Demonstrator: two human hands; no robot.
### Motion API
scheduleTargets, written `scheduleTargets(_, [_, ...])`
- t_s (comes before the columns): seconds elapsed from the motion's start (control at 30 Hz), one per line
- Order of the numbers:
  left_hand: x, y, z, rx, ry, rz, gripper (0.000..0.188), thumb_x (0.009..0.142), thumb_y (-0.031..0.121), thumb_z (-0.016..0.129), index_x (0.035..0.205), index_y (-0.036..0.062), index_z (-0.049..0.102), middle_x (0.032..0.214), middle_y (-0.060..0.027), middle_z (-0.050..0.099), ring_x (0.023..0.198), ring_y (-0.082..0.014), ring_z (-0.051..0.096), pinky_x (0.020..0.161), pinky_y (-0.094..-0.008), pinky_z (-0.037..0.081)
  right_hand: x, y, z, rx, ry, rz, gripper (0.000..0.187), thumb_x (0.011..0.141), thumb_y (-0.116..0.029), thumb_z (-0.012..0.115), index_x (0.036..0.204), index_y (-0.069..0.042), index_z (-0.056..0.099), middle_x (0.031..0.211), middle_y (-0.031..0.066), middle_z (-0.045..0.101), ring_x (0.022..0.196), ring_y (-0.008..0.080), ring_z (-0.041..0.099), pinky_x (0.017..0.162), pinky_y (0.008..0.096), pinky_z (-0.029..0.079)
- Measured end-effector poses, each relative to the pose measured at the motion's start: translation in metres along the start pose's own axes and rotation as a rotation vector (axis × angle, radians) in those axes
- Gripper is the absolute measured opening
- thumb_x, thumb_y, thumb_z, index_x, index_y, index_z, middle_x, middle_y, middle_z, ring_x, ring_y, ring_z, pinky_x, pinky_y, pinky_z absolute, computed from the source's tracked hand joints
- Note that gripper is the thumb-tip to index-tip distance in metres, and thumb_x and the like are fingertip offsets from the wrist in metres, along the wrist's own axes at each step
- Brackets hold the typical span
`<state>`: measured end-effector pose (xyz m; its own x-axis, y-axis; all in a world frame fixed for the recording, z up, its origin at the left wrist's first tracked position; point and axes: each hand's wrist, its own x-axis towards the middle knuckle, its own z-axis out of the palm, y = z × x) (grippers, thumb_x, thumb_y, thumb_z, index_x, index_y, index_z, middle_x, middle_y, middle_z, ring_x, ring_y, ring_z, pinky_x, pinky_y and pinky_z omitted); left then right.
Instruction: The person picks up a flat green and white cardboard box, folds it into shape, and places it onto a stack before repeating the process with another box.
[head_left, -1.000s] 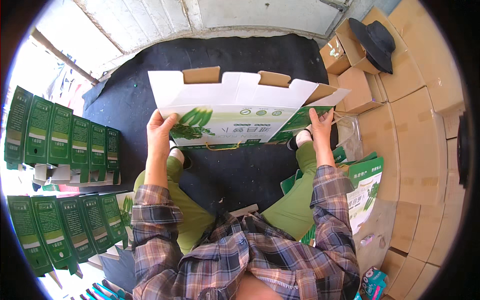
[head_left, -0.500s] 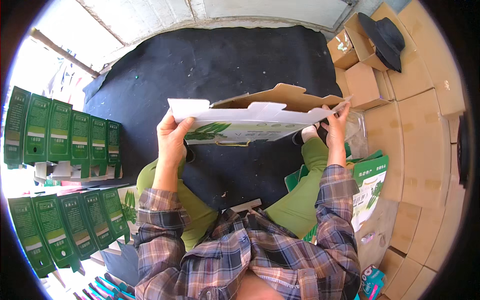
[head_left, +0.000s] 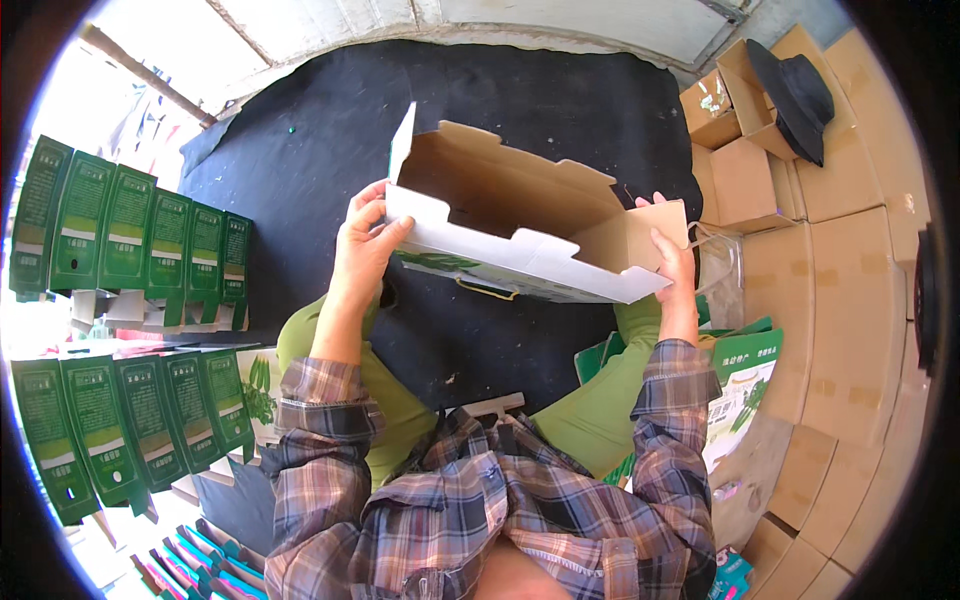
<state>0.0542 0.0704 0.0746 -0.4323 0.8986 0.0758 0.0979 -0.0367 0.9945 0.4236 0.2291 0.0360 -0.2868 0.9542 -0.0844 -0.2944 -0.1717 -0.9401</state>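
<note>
Between my hands, above my knees, is a printed cardboard carton (head_left: 480,245), white and green outside and plain brown inside. Its top gapes, its notched flaps stick up, and a yellowish cord handle (head_left: 486,291) hangs on the near face. My left hand (head_left: 362,250) pinches the left end by the near corner, thumb on the white flap. At the other end my right hand (head_left: 676,268) has its thumb by the end flap, some fingers behind it. The carton's base and far outer face are hidden.
Green cartons (head_left: 135,240) stand in two rows on the left. Flat green-and-white printed cardboard (head_left: 740,390) leans by my right leg. Brown boxes (head_left: 850,320) are stacked along the right, with a black hat (head_left: 795,100) on top. Black sheeting (head_left: 520,95) covers the floor.
The carton has been spread from a narrow, flattened shape into a wide one, its inside now showing. Its left end has swung up and away, and its right end is lower.
</note>
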Motion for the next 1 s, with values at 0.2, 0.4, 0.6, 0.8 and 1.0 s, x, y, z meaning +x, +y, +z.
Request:
scheduleTargets(0.2, [-0.002,0.007,0.018,0.809,0.281,0.302,0.062,0.066,0.01,0.079,0.123,0.0062,0.055,0.137,-0.0155,0.043,0.126,-0.0377,0.039,0.105,-0.0441,0.034,0.005,0.007,0.0,-0.076,-0.044,-0.035,0.055,0.088,-0.002,0.047,0.142,-0.002,0.036,0.136,0.0143,0.05,0.122,0.023,0.05,0.105,0.0353,0.038])
scheduleTargets(0.4, [0.001,0.023,0.024,1.082,-0.33,0.711,0.059,0.069,0.019,0.077,0.125,0.0124,0.056,0.117,-0.0097,0.059,0.116,-0.0284,0.053,0.103,-0.0467,0.037,0.004,0.001,0.008,-0.063,-0.067,-0.001,0.055,0.088,-0.001,0.046,0.142,-0.001,0.035,0.136,0.0153,0.05,0.123,0.023,0.05,0.107,0.0354,0.036])
scheduleTargets(0.6, [0.017,0.014,0.017,1.065,-0.21,0.302,0.063,0.071,0.016,0.075,0.13,0.0105,0.052,0.127,-0.0134,0.054,0.117,-0.0328,0.05,0.098,-0.0399,0.043,0.007,-0.004,0.003,-0.056,-0.158,0.02,0.054,0.089,-0.002,0.046,0.142,-0.001,0.035,0.138,0.015,0.049,0.124,0.0232,0.049,0.107,0.0349,0.035])
scheduleTargets(0.8, [0.025,-0.008,0.039,1.236,-0.2,0.473,0.071,0.071,0.009,0.071,0.136,0.0198,0.046,0.136,-0.0067,0.046,0.128,-0.0332,0.039,0.105,-0.0568,0.031,0.013,0.007,0.002,-0.216,-0.078,-0.05,0.052,0.092,-0.004,0.044,0.143,-0.003,0.034,0.138,0.013,0.049,0.123,0.0207,0.049,0.105,0.0324,0.036])
scheduleTargets(1.0, [0.026,-0.034,0.047,1.405,-0.161,0.477,0.067,0.077,-0.002,0.056,0.137,0.0242,0.046,0.146,-0.004,0.036,0.135,-0.0359,0.032,0.108,-0.0628,0.023,0.02,0.012,0.002,-0.233,0.003,-0.091,0.052,0.094,-0.006,0.047,0.144,-0.002,0.032,0.138,0.0135,0.048,0.123,0.0201,0.049,0.106,0.0323,0.036])
